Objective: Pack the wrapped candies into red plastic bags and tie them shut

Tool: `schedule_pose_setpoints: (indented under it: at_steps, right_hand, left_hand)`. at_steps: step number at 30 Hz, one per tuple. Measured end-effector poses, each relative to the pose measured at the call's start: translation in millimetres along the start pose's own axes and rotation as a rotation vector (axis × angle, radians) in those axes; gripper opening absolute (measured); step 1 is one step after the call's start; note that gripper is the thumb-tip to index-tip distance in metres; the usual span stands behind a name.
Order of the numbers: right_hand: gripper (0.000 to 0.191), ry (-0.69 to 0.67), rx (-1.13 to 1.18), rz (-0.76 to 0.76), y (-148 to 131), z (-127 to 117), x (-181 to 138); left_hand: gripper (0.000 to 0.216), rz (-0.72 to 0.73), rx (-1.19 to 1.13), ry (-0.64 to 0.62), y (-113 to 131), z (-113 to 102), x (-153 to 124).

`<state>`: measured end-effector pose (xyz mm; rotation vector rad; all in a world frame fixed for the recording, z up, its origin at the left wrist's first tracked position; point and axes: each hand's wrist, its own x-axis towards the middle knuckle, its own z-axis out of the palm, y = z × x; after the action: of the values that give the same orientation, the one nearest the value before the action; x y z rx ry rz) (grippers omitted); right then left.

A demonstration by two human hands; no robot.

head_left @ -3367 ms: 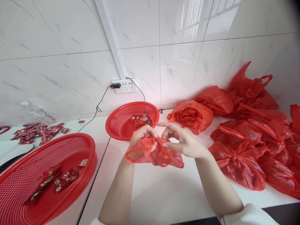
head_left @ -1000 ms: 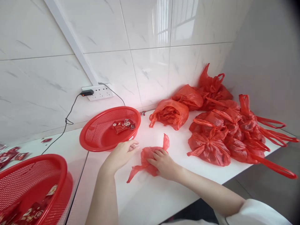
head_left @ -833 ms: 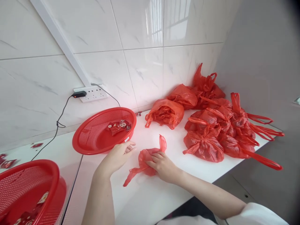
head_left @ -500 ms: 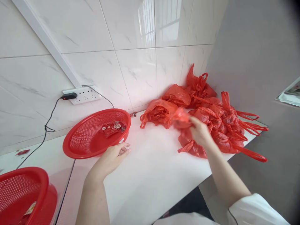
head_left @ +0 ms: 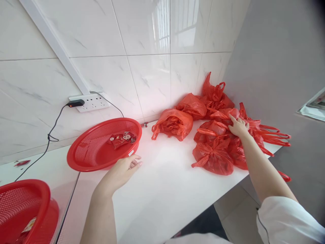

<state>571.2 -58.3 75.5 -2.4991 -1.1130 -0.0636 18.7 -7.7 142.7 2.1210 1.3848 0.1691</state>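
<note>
Red thin-plastic bags, knotted shut [head_left: 215, 149], are heaped at the far right corner of the white table [head_left: 162, 189]; right hand [head_left: 238, 126] lies on top of the heap, fingers loosely spread and touching a bag, grip wide with nothing clasped. Left hand [head_left: 121, 171] rests flat on the table, fingers extended, grip wide and empty, fingertips just beside the rim of the round red perforated plastic basket [head_left: 101, 145] holding a few small red wrapped packets [head_left: 122, 138]. One open-mouthed red plastic bag [head_left: 174, 123] sits between basket and heap; a second red basket [head_left: 22, 210] is at lower left.
</note>
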Motion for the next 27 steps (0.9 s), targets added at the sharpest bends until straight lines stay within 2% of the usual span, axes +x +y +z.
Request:
schedule_pose_setpoints:
  at_steps: [3,5,10,13,16,18,21,23,27]
  right_hand:
    - [0.061,0.008,0.035,-0.060,3.5,-6.0,-4.7]
    - [0.061,0.087,0.075,-0.105,3.2,-9.0,-9.6]
    - [0.053,0.544,0.206,-0.206,-16.4,-0.1,-21.3]
    - [0.042,0.655,0.275,-0.410,-48.6,8.0,-33.0]
    - [0.028,0.547,0.365,-0.610,-94.8,18.8,-54.8]
    - [0.024,0.385,0.439,-0.732,-129.4,30.3,-73.7]
    - [0.031,0.132,0.554,-0.880,-179.0,54.0,-98.6]
    - [0.039,-0.020,0.551,-0.863,-207.0,72.5,-106.8]
    - [0.060,-0.248,0.342,-0.608,-245.0,112.5,-105.1]
  left_hand:
    - [0.047,0.017,-0.014,0.012,-1.0,1.3,0.2]
    - [0.048,0.025,-0.018,0.011,-1.2,1.9,0.2]
    - [0.049,-0.005,-0.014,-0.025,1.9,2.1,-1.1]
    - [0.051,-0.006,-0.009,-0.027,4.0,2.7,-1.4]
    - [0.052,0.003,-0.004,-0.023,3.9,4.0,-1.4]
    - [0.051,0.004,-0.006,-0.024,3.0,5.0,-1.7]
    - [0.051,0.002,-0.015,-0.024,2.1,6.5,-2.8]
    - [0.049,0.001,-0.019,-0.022,1.8,7.5,-3.9]
    - [0.047,0.005,-0.017,-0.015,1.4,8.3,-5.6]
